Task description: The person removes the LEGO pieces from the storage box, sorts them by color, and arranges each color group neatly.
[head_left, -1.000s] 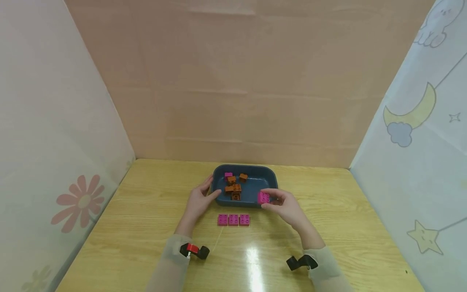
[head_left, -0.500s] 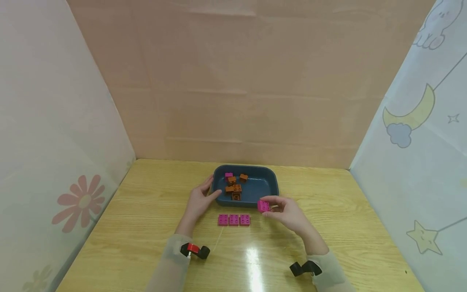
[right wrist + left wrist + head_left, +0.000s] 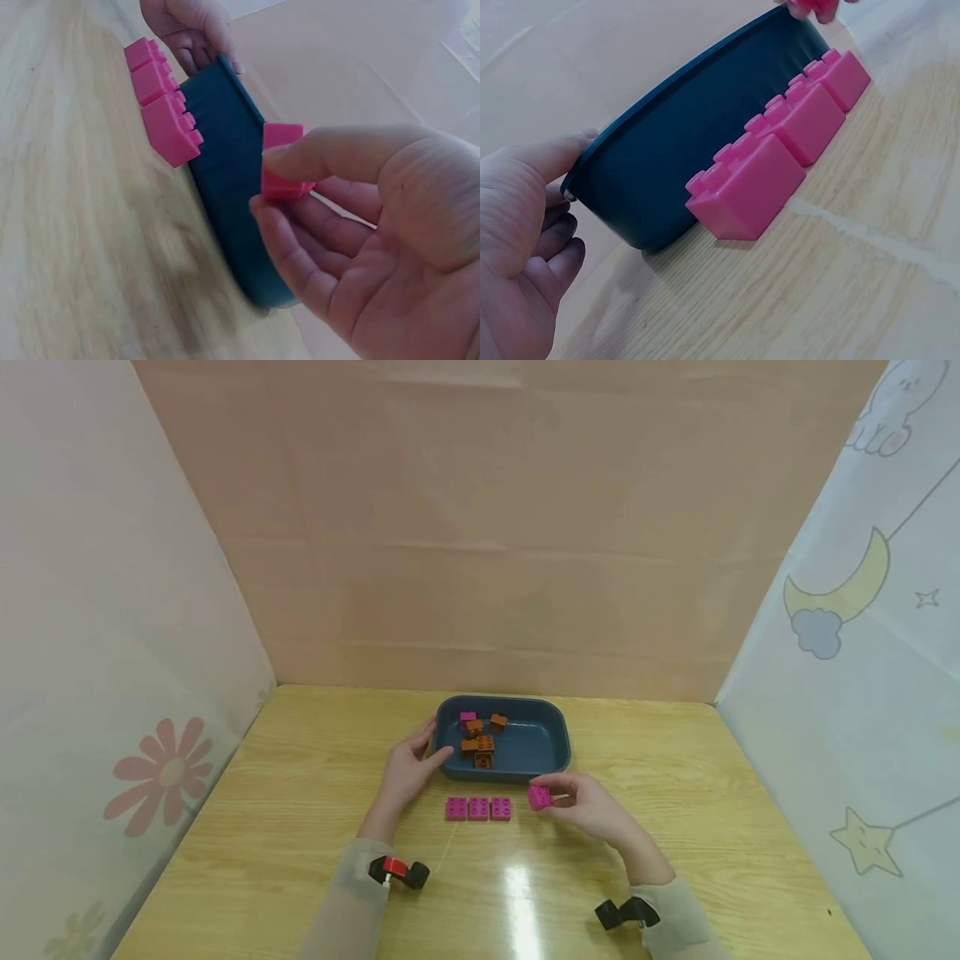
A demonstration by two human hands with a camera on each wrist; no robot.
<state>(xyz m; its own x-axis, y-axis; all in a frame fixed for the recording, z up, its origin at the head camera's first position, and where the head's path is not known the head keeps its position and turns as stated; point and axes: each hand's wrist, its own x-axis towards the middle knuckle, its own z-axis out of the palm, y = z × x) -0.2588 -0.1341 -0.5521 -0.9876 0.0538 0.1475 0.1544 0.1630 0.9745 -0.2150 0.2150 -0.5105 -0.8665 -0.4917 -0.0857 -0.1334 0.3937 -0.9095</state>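
Observation:
My right hand (image 3: 588, 808) pinches a pink toy building brick (image 3: 539, 797) between thumb and fingers, in front of the blue tub (image 3: 534, 750) and to the right of the row. In the right wrist view the thumb presses on one face of this held brick (image 3: 279, 177). My left hand (image 3: 405, 772) grips the tub's left end, thumb over the rim and fingers against the outside. Three pink bricks (image 3: 478, 809) stand side by side, studs up, along the tub's near side. Inside the tub lie several orange bricks (image 3: 485, 743) and one pink brick (image 3: 468, 717).
The wooden table (image 3: 315, 752) is bounded by a tan back wall (image 3: 480, 568) and printed side panels. A thin pale line (image 3: 870, 236) runs on the tabletop from the row toward the front. Light glares off the table's front middle.
My right hand has carried the pink brick out over the tub's near rim and toward the front, level with the row. My left hand and the tub have stayed in place.

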